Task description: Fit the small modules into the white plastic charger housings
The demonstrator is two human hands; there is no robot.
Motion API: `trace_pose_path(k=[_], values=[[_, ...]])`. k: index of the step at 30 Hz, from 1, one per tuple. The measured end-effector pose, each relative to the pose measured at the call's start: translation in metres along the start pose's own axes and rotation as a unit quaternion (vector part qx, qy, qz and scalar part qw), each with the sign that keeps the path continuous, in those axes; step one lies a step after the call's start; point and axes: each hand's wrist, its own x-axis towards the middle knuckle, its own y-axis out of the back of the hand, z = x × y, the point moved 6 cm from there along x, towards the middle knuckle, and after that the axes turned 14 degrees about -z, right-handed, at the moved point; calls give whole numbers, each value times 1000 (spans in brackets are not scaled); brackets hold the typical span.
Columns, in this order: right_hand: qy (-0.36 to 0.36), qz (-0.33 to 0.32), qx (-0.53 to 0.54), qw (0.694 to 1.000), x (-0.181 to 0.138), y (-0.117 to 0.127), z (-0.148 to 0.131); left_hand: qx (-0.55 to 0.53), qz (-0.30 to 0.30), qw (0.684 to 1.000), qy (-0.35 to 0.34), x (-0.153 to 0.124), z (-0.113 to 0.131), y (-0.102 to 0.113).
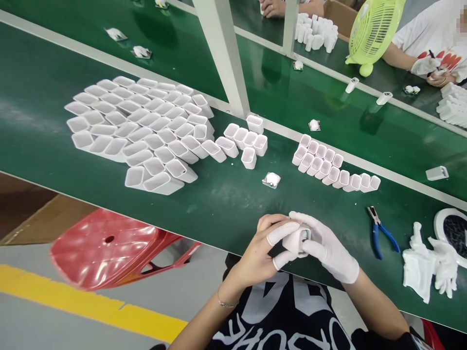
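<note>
White plastic is almost everywhere on this green work table [226,204]. The person holds one small white casing [297,241] with both hands, just above the near edge of the table and close to the body. The left hand [260,255] is bare except for white finger cots on two fingers; its fingers are curled around the casing from the left side. The right hand [326,250] wears a white glove and closes on the same casing from the right, with the fingers bent over its top. Both hands touch each other around the piece, so only a small part of it can be seen.

Beyond the hands, a small wrapped part [272,180] lies alone on the table. Farther to the left stands a big group of empty white shells [138,129], packed tightly with the open ends up. To the right there is a smaller double row of shells [328,165]. Blue-handled pliers [381,236] lie near the right hand, and beside them a pile of white gloves [426,265]. Across the table, another person's hands [432,70] work next to a light green fan [372,31]. A red stool [109,248] stands under the table on the left.
</note>
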Motion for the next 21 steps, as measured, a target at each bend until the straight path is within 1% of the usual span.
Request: trace_pose_path(k=[3, 7, 8, 10, 12, 13, 14, 16, 17, 19, 21], values=[[7, 28, 27, 999, 0, -2, -3, 12, -16, 1000, -3, 2, 0, -4], [1, 43, 30, 999, 0, -6, -2, 35, -35, 999, -20, 6, 3, -9], [-2, 51, 25, 998, 0, -6, 0, 58, -43, 997, -24, 8, 4, -11], [-8, 90, -7, 996, 0, -2, 4, 114, -54, 992, -27, 11, 4, -14], [-18, 122, -50, 991, -1, 5, 7, 132, -55, 989, -24, 13, 2, -14], [-20, 119, -65, 991, -1, 7, 7, 117, -54, 992, -18, 13, -1, -13], [-19, 99, -68, 993, -1, 8, 5, 88, -51, 995, -9, 13, -4, -11], [-8, 37, -47, 998, -2, 8, 0, 7, -41, 999, 20, 12, -12, -7], [-2, 16, -36, 999, -3, 8, -3, -34, -35, 998, 34, 11, -16, -5], [3, 13, -39, 999, -7, 9, -10, -99, -28, 993, 51, 9, -20, -4], [-12, 34, -76, 996, -8, 9, -15, -131, -35, 989, 55, 9, -20, -6]])
